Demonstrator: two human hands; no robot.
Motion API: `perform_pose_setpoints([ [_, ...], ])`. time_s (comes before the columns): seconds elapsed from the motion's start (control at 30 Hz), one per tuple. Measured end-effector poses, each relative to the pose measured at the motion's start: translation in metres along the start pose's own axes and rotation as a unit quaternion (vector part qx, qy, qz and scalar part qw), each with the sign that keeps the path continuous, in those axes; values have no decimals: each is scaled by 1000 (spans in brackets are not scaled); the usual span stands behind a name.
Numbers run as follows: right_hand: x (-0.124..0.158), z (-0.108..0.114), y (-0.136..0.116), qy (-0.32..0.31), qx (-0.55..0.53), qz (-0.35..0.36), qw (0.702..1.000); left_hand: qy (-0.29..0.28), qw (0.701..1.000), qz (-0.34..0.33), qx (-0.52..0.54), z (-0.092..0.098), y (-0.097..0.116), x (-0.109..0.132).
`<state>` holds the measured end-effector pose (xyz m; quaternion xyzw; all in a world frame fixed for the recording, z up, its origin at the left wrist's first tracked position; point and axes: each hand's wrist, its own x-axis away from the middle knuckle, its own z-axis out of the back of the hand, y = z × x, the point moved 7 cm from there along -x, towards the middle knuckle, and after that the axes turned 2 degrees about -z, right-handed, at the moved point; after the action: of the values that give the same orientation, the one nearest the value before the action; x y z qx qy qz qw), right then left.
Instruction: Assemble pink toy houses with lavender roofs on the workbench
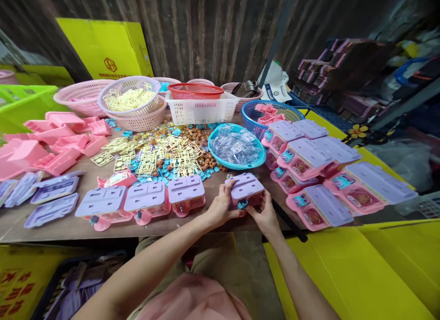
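Between my two hands is a pink toy box with a lilac top (246, 187) and a small blue piece on its front. My left hand (222, 203) grips its left side, thumb along the lower front edge. On the right side, my right hand (266, 217) holds the same box, with the thumb near the blue piece. To the left stand three similar toy boxes (146, 197) in a row along the table edge. Stacked finished-looking toy boxes (319, 207) with lilac tops sit to the right. A black bar (288, 219) lies beside my right hand.
Pink shells (58, 141) and lilac panels (51, 207) lie at left. Cream sprue frames (185, 157) and small brown and blue parts cover the middle. A turquoise basin (237, 165) holds clear plastic pieces. Behind stand a white basket (202, 111) and a blue basket (249, 120).
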<state>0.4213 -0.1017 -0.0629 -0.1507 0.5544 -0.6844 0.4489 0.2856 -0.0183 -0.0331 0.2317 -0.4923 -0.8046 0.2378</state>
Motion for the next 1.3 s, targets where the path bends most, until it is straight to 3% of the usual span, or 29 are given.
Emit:
perform_pose_setpoints([
  [0.13, 4, 8, -13, -11, 68, -31, 997, -14, 1000, 17, -10, 1, 3, 5],
  [0.27, 33, 29, -60, 152, 140, 61, 976, 107, 991, 47, 65, 18, 16, 30],
  [0.3, 44, 25, -75, 160, 158, 96, 970, 129, 983, 69, 111, 21, 17, 37],
  [0.33, 52, 14, -89, 127, 169, 134, 968, 139, 970, 107, 169, 20, 16, 45],
  [0.43, 73, -34, -123, -56, 160, 209, 963, 130, 903, 243, 331, 13, 7, 66],
  [0.47, 76, -45, -131, -85, 152, 212, 962, 132, 889, 256, 357, 14, 7, 71],
  [0.53, 76, -59, -142, -106, 135, 190, 967, 153, 894, 221, 358, 25, 10, 77],
  [0.7, 67, -81, -151, -198, 103, 112, 968, 157, 966, 49, 201, 55, 31, 89],
  [0.77, 65, -84, -150, -200, 101, 108, 968, 126, 989, -27, 74, 66, 43, 91],
  [0.83, 63, -86, -147, -193, 101, 102, 971, 119, 986, -80, -90, 83, 49, 92],
  [0.93, 63, -91, -139, -193, 86, 68, 975, 132, 935, -63, -324, 120, 40, 88],
  [1.03, 61, -96, -129, -193, 66, 35, 978, 18, 889, -3, -458, 139, 15, 75],
  [1.13, 55, -99, -120, -179, 141, 77, 971, -84, 863, 24, -498, 141, 2, 65],
  [1.3, 46, -107, -95, -239, 317, 165, 903, -106, 882, 40, -458, 138, 10, 49],
])
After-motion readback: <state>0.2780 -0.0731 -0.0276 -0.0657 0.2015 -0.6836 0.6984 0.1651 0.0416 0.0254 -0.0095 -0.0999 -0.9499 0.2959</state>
